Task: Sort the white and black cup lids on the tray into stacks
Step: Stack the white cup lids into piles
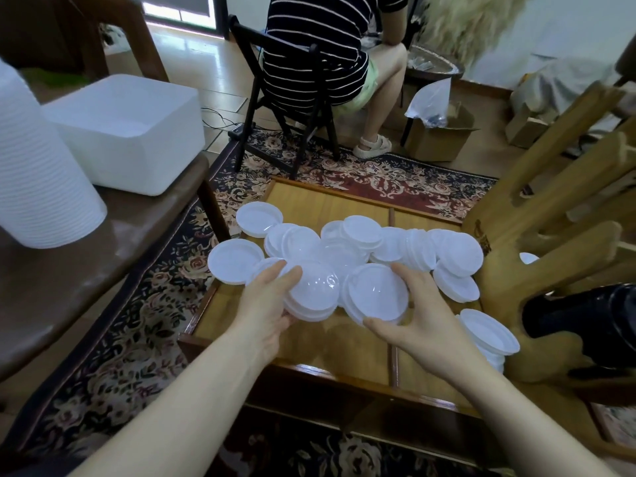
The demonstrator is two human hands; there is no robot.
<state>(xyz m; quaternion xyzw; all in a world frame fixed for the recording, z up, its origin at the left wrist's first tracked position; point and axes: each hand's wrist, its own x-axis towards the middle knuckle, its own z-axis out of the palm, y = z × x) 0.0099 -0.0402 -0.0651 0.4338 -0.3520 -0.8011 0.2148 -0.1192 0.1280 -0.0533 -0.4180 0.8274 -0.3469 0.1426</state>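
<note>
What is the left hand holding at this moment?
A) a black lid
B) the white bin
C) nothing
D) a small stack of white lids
D: the left hand grips a small stack of white lids over the wooden tray, while the right hand holds another white lid.

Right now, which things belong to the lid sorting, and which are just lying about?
Job: left hand holding a lid stack; right hand gripping a lid; loose lids; tray.

Lying about: white tub, cardboard box, rug.
</note>
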